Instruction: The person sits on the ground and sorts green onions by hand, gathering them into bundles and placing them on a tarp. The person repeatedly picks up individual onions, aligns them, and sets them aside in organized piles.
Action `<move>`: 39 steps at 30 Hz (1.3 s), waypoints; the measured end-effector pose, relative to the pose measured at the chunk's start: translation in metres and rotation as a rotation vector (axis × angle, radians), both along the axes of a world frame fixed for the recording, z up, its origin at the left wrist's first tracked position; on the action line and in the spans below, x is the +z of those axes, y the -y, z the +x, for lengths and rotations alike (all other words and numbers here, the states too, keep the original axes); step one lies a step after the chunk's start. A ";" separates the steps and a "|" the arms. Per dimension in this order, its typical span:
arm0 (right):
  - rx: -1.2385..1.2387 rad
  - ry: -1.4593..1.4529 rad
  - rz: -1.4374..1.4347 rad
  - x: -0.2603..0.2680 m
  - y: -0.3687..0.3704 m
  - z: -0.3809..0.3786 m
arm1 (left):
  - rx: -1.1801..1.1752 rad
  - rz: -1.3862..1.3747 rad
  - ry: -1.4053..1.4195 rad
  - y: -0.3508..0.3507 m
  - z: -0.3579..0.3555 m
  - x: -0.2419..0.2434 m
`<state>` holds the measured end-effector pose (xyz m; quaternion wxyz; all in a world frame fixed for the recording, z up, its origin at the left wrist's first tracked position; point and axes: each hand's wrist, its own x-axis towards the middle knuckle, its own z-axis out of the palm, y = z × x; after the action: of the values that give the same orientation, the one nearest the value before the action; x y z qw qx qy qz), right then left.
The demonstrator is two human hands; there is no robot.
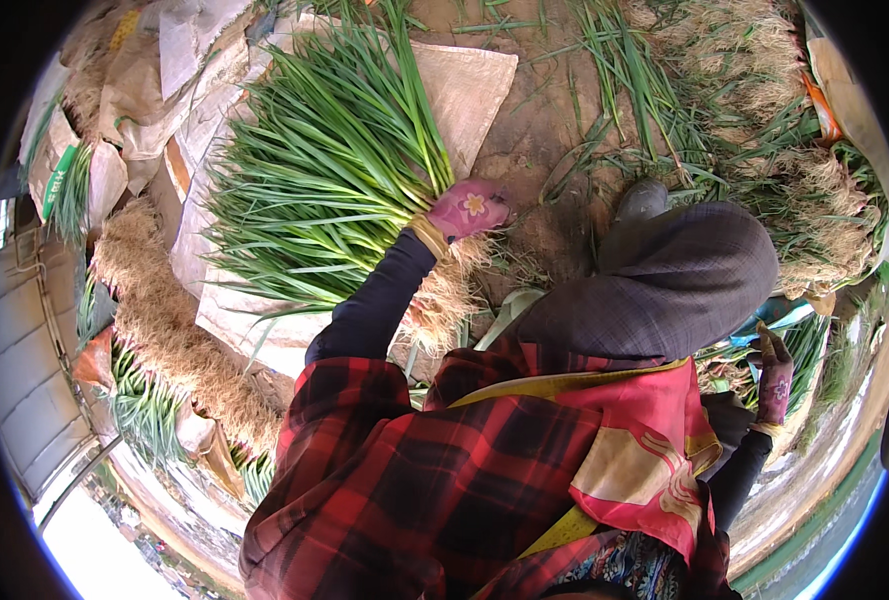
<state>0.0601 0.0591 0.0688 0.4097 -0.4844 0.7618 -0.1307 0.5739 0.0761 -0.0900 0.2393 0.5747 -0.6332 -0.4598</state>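
My left hand point(465, 210), in a pink glove with a flower print, is curled around a few stalks of green garlic point(433, 142). These stalks fan away from the hand, over a large heap of green garlic point(302, 172) with flat leaves. Pale stringy roots point(444, 292) hang out at the heap's near end, just below the hand. Off to my right side, my right hand point(773, 375), gloved the same way, reaches over another pile of green garlic point(804, 352). Its fingers are apart, and I see nothing between them.
Woven sacking point(467, 90) lies under the heap. A long row of bundled roots point(174, 300) runs along the left. More rooted bundles point(819, 202) stand at the right, with loose leaves point(639, 82) on the dirt ground point(542, 127). My bent knee point(714, 255) rises between the hands.
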 end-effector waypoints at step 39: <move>0.638 -0.622 0.064 -0.037 -0.038 -0.093 | -0.177 -0.129 1.201 0.022 0.128 -0.093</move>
<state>-0.0329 0.0975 0.0321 0.1955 -0.6985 0.6650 0.1778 0.7015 0.0537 -0.1834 -0.1645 0.6631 -0.7295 -0.0341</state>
